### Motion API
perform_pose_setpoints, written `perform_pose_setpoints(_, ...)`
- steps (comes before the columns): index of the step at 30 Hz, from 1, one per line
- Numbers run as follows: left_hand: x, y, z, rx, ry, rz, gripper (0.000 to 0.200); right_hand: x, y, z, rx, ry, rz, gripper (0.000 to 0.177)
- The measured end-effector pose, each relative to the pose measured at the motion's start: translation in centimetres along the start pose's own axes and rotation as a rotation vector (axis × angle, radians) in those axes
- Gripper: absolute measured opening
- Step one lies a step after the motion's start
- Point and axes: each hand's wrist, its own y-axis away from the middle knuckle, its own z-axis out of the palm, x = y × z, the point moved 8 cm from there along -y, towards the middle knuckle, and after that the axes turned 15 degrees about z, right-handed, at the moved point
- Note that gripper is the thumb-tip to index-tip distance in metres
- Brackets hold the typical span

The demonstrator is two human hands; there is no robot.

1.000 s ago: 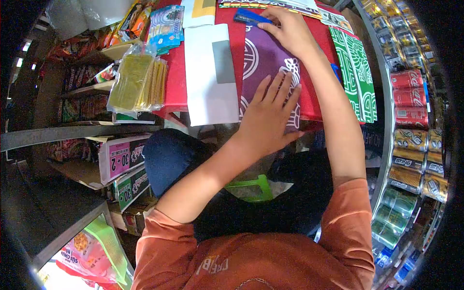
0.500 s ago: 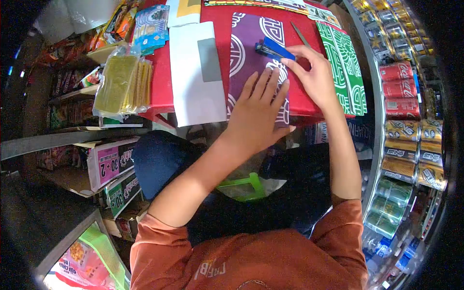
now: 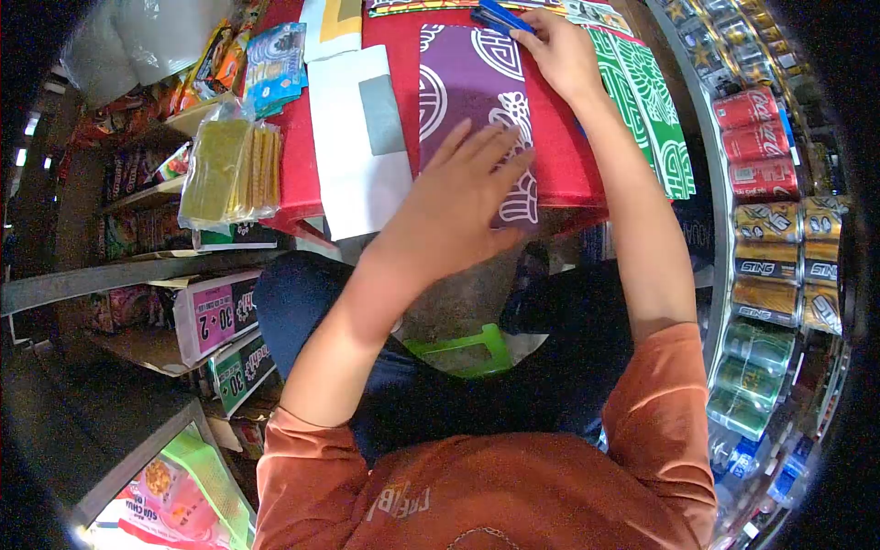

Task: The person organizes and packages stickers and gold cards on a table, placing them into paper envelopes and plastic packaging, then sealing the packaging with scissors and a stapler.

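I'm looking at a cramped room now: red-topped table up front, packet-filled shelves crowding my left, a rack of drink cans lining my right. Dim grey floor shows below; bright light glares lower left.

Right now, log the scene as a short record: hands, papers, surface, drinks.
left hand: over purple patterned paper, contact unclear
right hand: holding blue stapler near that paper's far right corner
left neighbor: white paper with gray patch
right neighbor: green patterned paper
surface: red tabletop
drinks: Coca-Cola cans, Sting cans, at right
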Motion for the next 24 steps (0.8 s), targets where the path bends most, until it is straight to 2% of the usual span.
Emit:
perform_pose_setpoints(2, -0.5, 0.0, -0.6, 0.04, -0.002, -0.007, 0.076, 0.4, 0.9, -1.4, 0.033, -0.029, 0.024, 0.031)
perform_pose_setpoints(6, -2.1, -0.5, 1.0, 0.134, -0.029, -0.023, 0.065, -0.1, 3.3, -3.5, -0.066, -0.149, 0.009, 0.03)
perform_pose_setpoints(10, -2.2, -1.9, -0.8, 0.145, 0.033, -0.018, 0.054, -0.2, 4.3, -3.9, -0.135, -0.153, -0.074, 0.03)
perform_pose_setpoints(13, -7.4, -2.3, -1.4, 0.266, 0.344, -0.247, 0.048, 0.0, 4.3, -3.6, -0.152, -0.041, -0.05, 0.028)
perform_pose_setpoints(14, -8.6, -3.3, -1.6, 0.264, 0.293, -0.246, 0.048, 0.2, 4.2, -3.1, -0.187, -0.054, -0.028, 0.028)
perform_pose_setpoints(16, -11.3, -5.4, -2.1, 0.266, 0.186, -0.246, 0.05, -0.7, 4.7, -2.9, -0.16, 0.01, -0.197, 0.029)
perform_pose_setpoints(17, -12.4, -6.5, -1.7, 0.245, 0.129, -0.205, 0.051, -1.0, 5.0, -2.6, -0.146, 0.042, -0.282, 0.03)
perform_pose_setpoints(19, -14.5, -8.2, 0.0, 0.201, 0.018, -0.122, 0.057, -0.3, 5.0, -1.9, -0.177, 0.038, -0.273, 0.031)
perform_pose_setpoints(22, -17.3, -8.8, 2.2, -0.05, 0.016, -0.197, 0.064, -0.6, 5.8, -2.6, -0.206, -0.024, -0.249, 0.028)
perform_pose_setpoints(24, -18.0, -8.9, 3.0, -0.122, 0.014, -0.206, 0.064, -0.8, 6.9, -3.1, -0.272, -0.014, -0.238, 0.028)
